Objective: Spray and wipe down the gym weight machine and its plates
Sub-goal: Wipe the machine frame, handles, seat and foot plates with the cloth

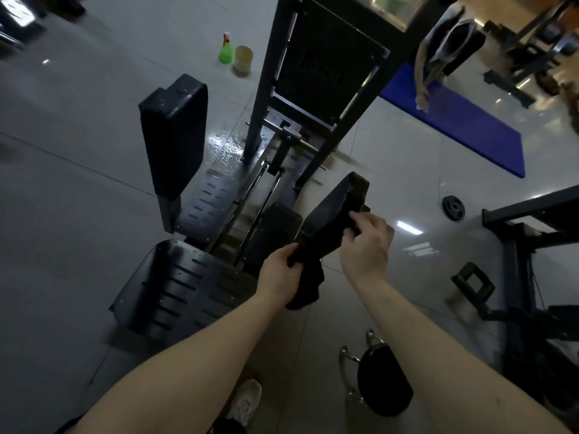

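Wiping centres on the tilted pad [330, 198] on the near side of the weight machine [329, 57]. The pad's long axis runs from the person up and away to the right. A dark cloth [308, 286] lies along it. The left hand [279, 274] grips the cloth's lower end with curled fingers, and the right hand [368, 242] pinches its upper end. The right hand is nearer the pad's far end, so a stroke along that axis seems likely. The spray bottle [225, 51] stands on the floor, well apart.

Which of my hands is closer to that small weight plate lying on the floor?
Right. The right hand is left of and below the weight plate; the left hand is farther left, gripping the cloth.
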Tool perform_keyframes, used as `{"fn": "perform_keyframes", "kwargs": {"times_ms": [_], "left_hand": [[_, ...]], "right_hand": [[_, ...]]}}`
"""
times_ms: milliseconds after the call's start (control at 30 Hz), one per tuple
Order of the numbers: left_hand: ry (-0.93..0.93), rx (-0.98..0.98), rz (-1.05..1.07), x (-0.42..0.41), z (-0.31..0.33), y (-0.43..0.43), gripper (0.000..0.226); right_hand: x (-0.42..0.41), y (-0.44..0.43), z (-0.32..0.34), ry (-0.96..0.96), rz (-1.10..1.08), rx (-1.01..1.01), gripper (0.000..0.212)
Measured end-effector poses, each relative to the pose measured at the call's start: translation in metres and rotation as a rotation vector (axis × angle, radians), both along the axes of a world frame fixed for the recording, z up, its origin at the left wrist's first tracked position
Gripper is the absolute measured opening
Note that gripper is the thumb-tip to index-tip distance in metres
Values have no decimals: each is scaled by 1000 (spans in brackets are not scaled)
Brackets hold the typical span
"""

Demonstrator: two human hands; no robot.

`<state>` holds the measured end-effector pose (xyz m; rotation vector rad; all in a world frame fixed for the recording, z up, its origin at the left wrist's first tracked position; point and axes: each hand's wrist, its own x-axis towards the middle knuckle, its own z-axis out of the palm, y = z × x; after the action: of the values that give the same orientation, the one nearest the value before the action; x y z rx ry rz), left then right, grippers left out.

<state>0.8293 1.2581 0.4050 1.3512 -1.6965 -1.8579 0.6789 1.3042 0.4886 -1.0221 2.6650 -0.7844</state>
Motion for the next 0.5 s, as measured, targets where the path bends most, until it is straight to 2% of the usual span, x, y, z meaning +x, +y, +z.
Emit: {"fn": "perform_keyframes", "kwargs": {"times_ms": [100,200,333,500], "left_hand": [[-84,-2,-70,-4,-19,-9,38],[-92,-63,-90,-17,-24,-21,32],[-52,-150,-44,-44,-14,-34,37],[11,-268,-31,-64,-2,-31,35]], "right_hand": [[-8,-16,-18,-13,-58,36,39],[-4,-16,-45,93,-45,20,37],[-1,-12,-65,199,-43,-13,45],[-3,-18,-72,168,-61,-66,48]]}}
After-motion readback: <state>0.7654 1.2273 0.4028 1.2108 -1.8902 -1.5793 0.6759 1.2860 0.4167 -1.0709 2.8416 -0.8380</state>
